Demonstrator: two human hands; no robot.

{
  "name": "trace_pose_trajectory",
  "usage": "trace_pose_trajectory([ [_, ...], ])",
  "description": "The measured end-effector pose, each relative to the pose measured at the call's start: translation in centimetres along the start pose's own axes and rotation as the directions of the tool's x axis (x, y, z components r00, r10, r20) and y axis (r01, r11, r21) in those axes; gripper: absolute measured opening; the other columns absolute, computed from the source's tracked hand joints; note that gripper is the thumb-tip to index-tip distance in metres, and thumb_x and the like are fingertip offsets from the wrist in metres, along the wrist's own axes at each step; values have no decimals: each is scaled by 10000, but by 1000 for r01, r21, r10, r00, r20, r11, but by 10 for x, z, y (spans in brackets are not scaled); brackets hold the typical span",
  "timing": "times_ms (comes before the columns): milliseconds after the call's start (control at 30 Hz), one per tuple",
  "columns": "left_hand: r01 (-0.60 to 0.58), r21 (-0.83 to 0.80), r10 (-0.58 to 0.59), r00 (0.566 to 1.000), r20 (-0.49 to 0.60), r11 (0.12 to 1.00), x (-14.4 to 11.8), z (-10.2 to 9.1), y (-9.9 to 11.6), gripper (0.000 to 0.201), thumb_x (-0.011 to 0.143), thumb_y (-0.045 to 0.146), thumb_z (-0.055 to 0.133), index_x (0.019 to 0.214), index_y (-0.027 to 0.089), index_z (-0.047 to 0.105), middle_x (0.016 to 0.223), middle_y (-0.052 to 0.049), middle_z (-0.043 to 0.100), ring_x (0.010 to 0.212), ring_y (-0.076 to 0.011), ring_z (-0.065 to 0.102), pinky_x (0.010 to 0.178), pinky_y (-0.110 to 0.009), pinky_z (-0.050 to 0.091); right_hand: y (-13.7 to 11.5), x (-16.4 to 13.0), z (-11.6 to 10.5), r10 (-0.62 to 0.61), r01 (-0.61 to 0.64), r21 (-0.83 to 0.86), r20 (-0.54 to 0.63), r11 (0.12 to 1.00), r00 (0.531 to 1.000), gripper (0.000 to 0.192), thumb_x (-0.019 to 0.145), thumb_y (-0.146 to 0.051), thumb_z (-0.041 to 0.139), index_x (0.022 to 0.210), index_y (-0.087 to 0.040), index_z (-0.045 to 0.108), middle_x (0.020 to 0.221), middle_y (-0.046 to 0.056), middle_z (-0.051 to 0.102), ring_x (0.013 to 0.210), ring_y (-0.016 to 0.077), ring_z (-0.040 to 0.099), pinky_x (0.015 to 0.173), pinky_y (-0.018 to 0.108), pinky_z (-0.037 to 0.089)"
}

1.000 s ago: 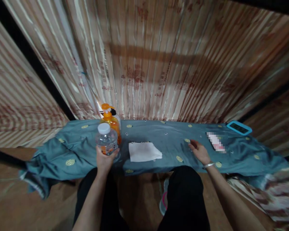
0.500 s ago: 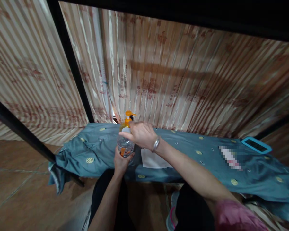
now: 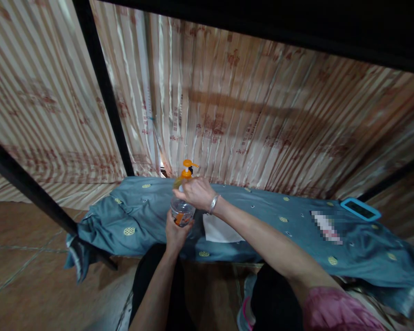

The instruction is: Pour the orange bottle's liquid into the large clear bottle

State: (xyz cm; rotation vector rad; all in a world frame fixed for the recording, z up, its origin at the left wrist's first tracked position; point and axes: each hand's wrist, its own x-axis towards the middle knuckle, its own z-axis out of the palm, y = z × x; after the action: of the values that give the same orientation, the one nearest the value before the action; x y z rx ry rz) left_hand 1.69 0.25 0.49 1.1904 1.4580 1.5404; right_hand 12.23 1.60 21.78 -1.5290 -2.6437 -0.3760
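Note:
My left hand is wrapped round the lower part of a clear plastic bottle with an orange label patch. Over the top of that bottle my right hand is closed, thumb pointing left, and its fingers hide the bottle's neck. A silver bracelet sits on the right wrist. Just behind the hands stands a yellowish pump bottle with an orange pump head, its lower part covered by the right hand and the clear bottle. A white sheet lies on the cloth beside the bottle, partly under my right forearm.
A blue-green cloth with yellow pineapple prints covers the low bed surface. To the right lie a blue-framed tablet and a blurred-out pinkish item. Dark metal posts rise at the left, and a striped curtain hangs behind.
Both hands and the clear bottle have shifted slightly to the right in view. My right hand has turned a little on the bottle's top.

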Motion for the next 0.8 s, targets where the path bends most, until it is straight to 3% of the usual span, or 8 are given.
trace_pose_trajectory([
  [167,10,3,-10,1000,16,1000,-1,-2,8,788,567,361,900,1268,205,577,1108,-95,771,976,-290,774,904,-438,624,3,-1,-9,-15,14,35,9,999,1000,608,1114,-595,379,1119,-115,753,1084,153,857,1068,275,806,874,418,607],
  [433,24,-1,-24,1000,13,1000,-1,-3,13,809,536,389,897,1253,194,577,1076,-94,774,957,-285,770,881,-417,619,8,-3,-12,-71,68,87,27,994,997,499,1114,-507,464,1229,-95,721,1180,166,843,1164,281,778,949,410,577],
  [633,27,54,-28,1000,5,998,1,-5,19,758,525,425,887,1183,202,584,1016,-89,775,892,-287,765,814,-410,621,-2,2,-26,-2,-6,98,82,995,997,673,1103,-624,369,1160,-95,780,1174,201,843,1181,323,782,920,450,606],
  [800,39,85,-39,999,-9,996,2,-6,19,731,524,433,890,1151,205,591,977,-78,776,883,-296,767,798,-409,623,-8,11,-31,10,-23,115,112,993,994,618,1116,-572,390,1198,-96,775,1231,195,831,1222,309,766,935,443,614],
])
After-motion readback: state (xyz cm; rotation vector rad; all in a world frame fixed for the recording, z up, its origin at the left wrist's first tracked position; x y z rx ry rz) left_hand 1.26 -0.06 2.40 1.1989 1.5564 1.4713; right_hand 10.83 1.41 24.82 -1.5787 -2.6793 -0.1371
